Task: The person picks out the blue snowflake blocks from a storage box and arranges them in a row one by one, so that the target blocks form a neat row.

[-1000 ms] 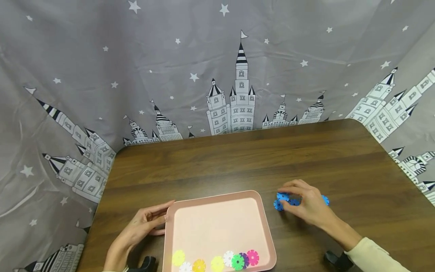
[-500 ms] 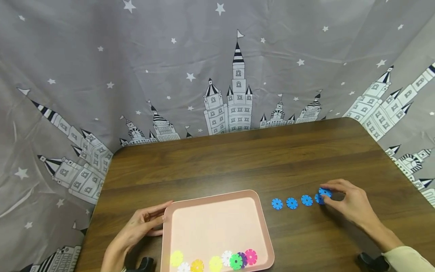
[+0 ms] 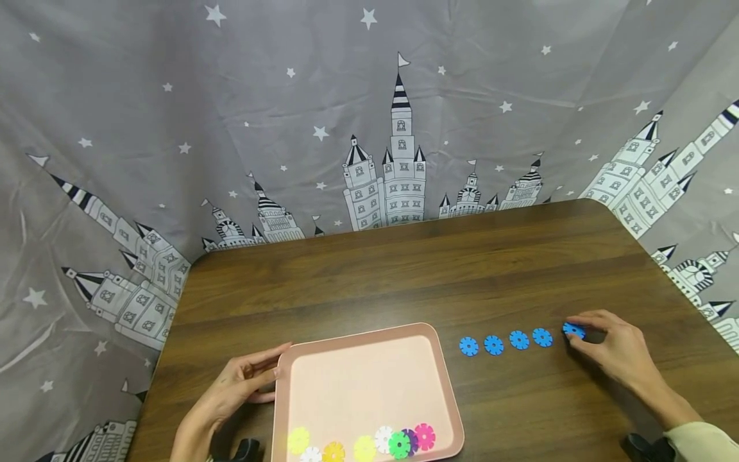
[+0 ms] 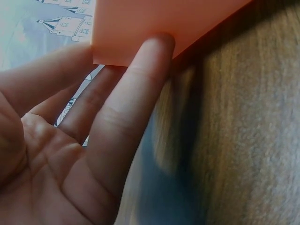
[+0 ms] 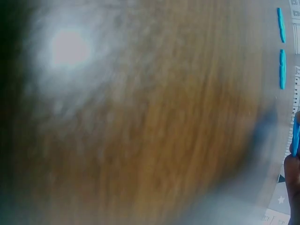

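Note:
In the head view, my right hand (image 3: 619, 350) pinches a blue snowflake disc (image 3: 573, 330) between thumb and fingers, low over the table at the right end of a row. The other blue discs (image 3: 519, 340) lie flat and spaced apart to its left. From the right wrist, only the held disc (image 5: 295, 136) and part of the fingers show at the right edge. My left hand (image 3: 233, 388) holds the far left corner of a pink tray (image 3: 424, 330), thumb and fingers on either side of the corner. The left wrist view shows a straight digit against the tray's outer wall (image 4: 140, 28).
Along the tray's near side lie several snowflake discs: yellow (image 3: 298, 440), orange (image 3: 333, 452), white (image 3: 383, 439), green (image 3: 399, 444), purple (image 3: 411, 439) and pink (image 3: 424, 436). A grey castle-print curtain (image 3: 277, 77) hangs behind the wooden table (image 3: 358, 276).
My right hand has moved right along the row, leaving the blue discs laid out singly behind it, and now holds one disc at the far end. The left hand stays at the tray corner.

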`<action>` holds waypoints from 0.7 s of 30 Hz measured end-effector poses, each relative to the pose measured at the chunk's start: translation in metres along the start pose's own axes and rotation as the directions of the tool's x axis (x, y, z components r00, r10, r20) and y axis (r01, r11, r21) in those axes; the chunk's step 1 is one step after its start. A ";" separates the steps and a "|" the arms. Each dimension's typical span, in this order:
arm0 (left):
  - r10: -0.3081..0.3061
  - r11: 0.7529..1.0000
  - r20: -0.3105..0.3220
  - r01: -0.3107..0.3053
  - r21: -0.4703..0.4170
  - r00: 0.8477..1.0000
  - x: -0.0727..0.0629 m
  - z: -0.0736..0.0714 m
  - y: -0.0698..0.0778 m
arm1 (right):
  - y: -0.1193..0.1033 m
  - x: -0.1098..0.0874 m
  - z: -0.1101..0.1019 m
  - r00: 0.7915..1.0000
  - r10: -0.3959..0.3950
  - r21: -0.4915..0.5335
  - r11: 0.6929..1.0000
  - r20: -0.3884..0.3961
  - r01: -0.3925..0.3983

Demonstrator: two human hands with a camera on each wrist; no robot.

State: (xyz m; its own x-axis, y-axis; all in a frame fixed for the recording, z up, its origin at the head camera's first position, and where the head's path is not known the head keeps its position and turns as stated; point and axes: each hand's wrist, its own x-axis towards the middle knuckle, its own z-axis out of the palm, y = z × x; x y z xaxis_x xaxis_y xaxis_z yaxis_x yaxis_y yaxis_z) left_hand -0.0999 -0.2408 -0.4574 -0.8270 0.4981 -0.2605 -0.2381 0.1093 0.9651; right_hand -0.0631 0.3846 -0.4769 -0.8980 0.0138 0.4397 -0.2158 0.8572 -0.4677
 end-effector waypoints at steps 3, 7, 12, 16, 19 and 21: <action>0.008 1.000 -0.001 -0.008 0.004 1.000 0.000 0.000 -0.001 | -0.001 0.001 0.003 1.000 -0.003 0.000 1.000 0.012 0.003; 0.013 1.000 -0.005 -0.013 0.014 1.000 0.000 -0.001 -0.001 | -0.001 0.002 0.007 1.000 -0.006 -0.013 1.000 0.028 0.007; 0.016 1.000 -0.003 -0.016 0.010 1.000 0.000 -0.001 -0.001 | -0.001 0.000 0.008 0.999 -0.016 -0.038 0.999 0.035 0.017; 0.016 1.000 -0.003 -0.016 0.005 1.000 0.000 -0.001 -0.001 | -0.001 -0.001 0.010 0.999 -0.039 -0.048 0.998 0.022 0.040; 0.017 1.000 0.000 -0.017 0.000 1.000 0.000 -0.001 -0.002 | -0.001 -0.001 0.011 0.999 -0.044 -0.048 0.998 0.020 0.045; 0.017 1.000 0.003 -0.017 -0.004 1.000 0.000 -0.001 -0.002 | -0.001 -0.001 0.012 0.999 -0.041 -0.049 0.998 0.026 0.042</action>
State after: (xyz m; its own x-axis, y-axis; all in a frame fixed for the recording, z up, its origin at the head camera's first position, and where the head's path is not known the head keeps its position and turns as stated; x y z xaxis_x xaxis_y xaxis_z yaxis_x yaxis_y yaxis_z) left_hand -0.1000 -0.2415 -0.4590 -0.8294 0.5026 -0.2440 -0.2260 0.0975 0.9692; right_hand -0.0668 0.3775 -0.4859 -0.8982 -0.0345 0.4383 -0.2342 0.8812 -0.4106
